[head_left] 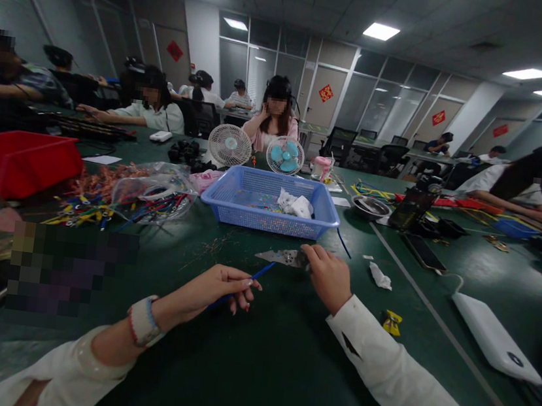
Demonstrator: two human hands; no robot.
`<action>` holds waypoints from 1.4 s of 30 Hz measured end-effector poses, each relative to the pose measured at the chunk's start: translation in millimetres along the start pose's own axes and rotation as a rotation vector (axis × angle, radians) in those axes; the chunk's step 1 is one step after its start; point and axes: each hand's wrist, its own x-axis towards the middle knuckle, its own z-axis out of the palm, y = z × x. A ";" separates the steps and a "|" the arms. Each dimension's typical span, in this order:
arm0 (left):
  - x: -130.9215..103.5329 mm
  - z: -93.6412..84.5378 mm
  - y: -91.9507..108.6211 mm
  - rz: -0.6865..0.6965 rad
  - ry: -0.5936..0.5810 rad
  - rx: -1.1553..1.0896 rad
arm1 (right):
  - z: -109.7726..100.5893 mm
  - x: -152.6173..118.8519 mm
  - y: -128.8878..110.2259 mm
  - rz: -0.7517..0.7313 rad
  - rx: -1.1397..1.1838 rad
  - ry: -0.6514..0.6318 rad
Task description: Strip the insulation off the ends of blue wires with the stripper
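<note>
Between the thumb and fingers of my left hand (220,292) is a blue wire (261,271), its free end pointing up and to the right. My right hand (327,272) is closed around the handles of a wire stripper (284,257), which are mostly hidden by the fingers. The tool's flat metal nose points left, just above the wire's end. Whether the jaws touch the wire I cannot tell. Thin copper strands (211,246) lie scattered on the green table (250,372) to the left of the tool.
A blue plastic basket (269,221) with small scraps and white crumpled paper stands just beyond my hands. At left are a bundle of coloured wires (97,208) and a red bin (19,162). A white power bank (496,336) and a phone (423,253) lie right. Co-workers sit around.
</note>
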 end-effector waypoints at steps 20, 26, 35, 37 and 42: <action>-4.8 -2.5 8.4 0.010 -0.032 0.103 | -3.5 -0.2 7.3 0.030 0.037 -0.050; -4.7 -3.0 8.6 0.009 -0.045 0.114 | -10.1 0.1 3.8 0.077 -0.002 -0.060; -6.0 -5.4 9.1 0.029 -0.055 0.129 | -4.7 -2.1 8.8 0.014 0.158 0.002; -6.1 -5.7 9.4 0.029 -0.060 0.135 | -2.8 -2.4 10.0 0.013 0.160 -0.003; -6.9 -4.9 10.9 0.026 -0.061 0.153 | -2.9 -2.7 9.3 0.031 0.155 -0.024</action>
